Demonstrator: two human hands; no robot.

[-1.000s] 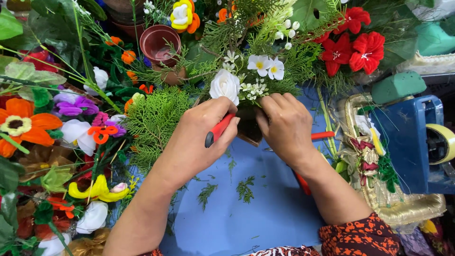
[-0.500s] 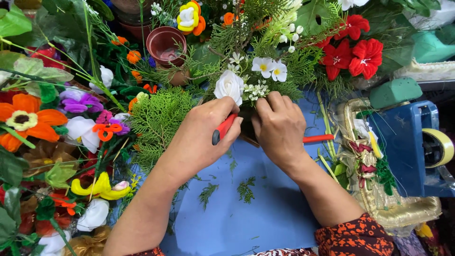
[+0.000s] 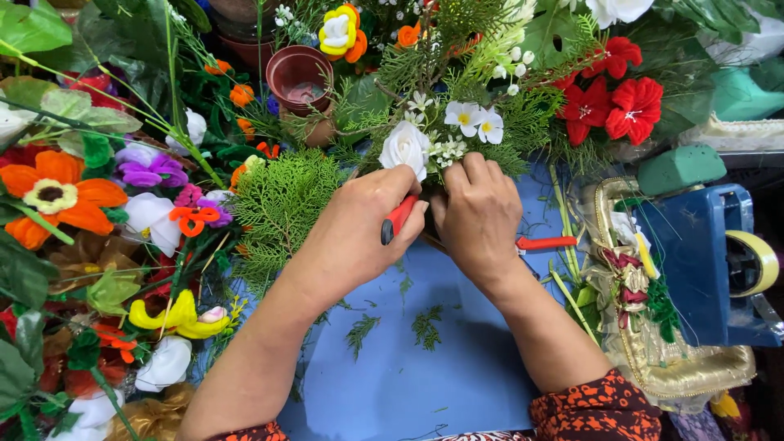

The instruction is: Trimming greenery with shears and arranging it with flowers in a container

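My left hand (image 3: pixel 359 237) is closed around a red-handled cutting tool (image 3: pixel 398 219), its handle end poking out between thumb and fingers. My right hand (image 3: pixel 480 214) sits just to its right, fingers curled down onto the base of a flower arrangement (image 3: pixel 445 135) with a white rose (image 3: pixel 406 147), small white daisies and green fern sprigs. What my right fingers pinch is hidden under the hand. Both hands meet at the foot of the arrangement, above a blue work surface (image 3: pixel 408 384).
Artificial flowers crowd the left: an orange one (image 3: pixel 53 196), purple, white and yellow ones. A brown pot (image 3: pixel 300 77) stands behind. Red flowers (image 3: pixel 612 102) are at the right, with a second red tool (image 3: pixel 545 242), a blue tape dispenser (image 3: pixel 706 253) and a gold tray (image 3: pixel 653 359). Green clippings litter the surface.
Both hands have stayed at the arrangement's base. The left hand shifted slightly, and the red tool handle sits a little closer to the right hand.
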